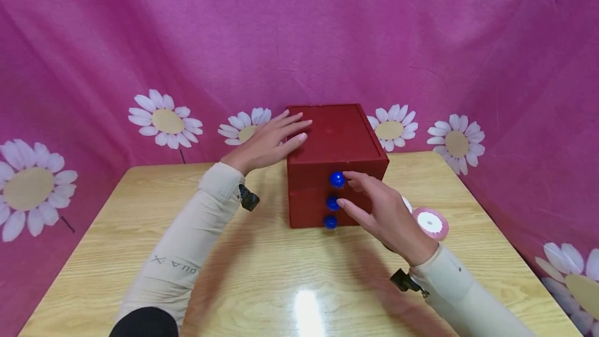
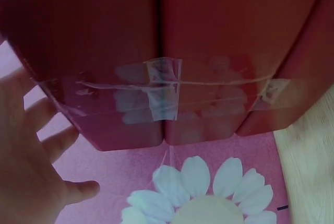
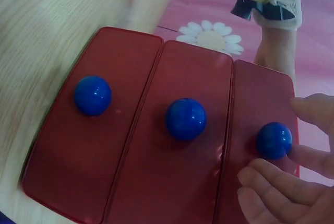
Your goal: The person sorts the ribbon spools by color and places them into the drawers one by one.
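Note:
A red drawer box [image 1: 334,139] stands on the table, its three drawers closed. Blue round knobs run down its front: the top knob [image 1: 337,179], the middle knob [image 1: 333,203] and the bottom knob [image 1: 330,221]. My left hand [image 1: 269,144] lies at the box's upper left edge, fingers spread over the top. Clear tape [image 2: 164,91] crosses the box's side in the left wrist view. My right hand [image 1: 386,212] is at the front with fingers apart. One fingertip meets the top knob [image 3: 274,140] in the right wrist view, without closing round it.
Right of the box lies a round pink ribbon roll [image 1: 430,223] with a white centre; a second white piece [image 1: 407,204] is mostly hidden behind my right hand. A pink flowered cloth [image 1: 327,30] hangs behind and beside the wooden table [image 1: 262,274].

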Demonstrator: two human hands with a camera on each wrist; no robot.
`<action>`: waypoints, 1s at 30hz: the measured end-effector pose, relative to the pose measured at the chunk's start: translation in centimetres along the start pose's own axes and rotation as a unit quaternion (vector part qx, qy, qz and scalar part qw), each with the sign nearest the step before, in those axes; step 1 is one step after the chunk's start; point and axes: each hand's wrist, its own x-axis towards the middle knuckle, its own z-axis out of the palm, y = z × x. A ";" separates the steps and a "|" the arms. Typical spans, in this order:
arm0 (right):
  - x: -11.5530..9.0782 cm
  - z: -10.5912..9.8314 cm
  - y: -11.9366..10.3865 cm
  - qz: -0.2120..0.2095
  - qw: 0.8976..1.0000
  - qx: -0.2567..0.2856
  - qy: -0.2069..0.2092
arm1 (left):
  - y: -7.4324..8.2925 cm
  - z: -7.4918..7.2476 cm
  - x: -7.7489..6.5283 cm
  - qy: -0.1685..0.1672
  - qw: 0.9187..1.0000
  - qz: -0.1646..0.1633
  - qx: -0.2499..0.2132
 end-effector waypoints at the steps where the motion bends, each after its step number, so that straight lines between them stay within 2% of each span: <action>1: 0.2 0.1 0.1 -0.001 1.000 0.002 -0.001 | 0.0 0.1 0.4 -0.002 1.000 0.000 0.002; 6: 1.1 0.5 0.2 -0.002 1.000 0.011 -0.003 | 0.0 0.5 2.2 -0.011 1.000 0.015 -0.008; 10: 1.5 0.8 0.2 0.001 1.000 0.017 -0.003 | -0.1 0.8 2.9 -0.013 0.999 0.024 -0.028; 17: 1.9 1.2 0.3 -0.010 1.000 0.014 0.014 | -0.6 1.5 2.5 0.004 0.997 0.024 -0.078; 22: 2.1 1.6 0.5 -0.021 0.999 0.007 0.040 | -0.5 1.9 2.3 0.027 0.996 0.037 -0.078; 30: 2.1 1.8 0.6 -0.012 0.999 0.007 0.052 | -0.2 2.4 2.1 0.054 0.995 0.019 -0.082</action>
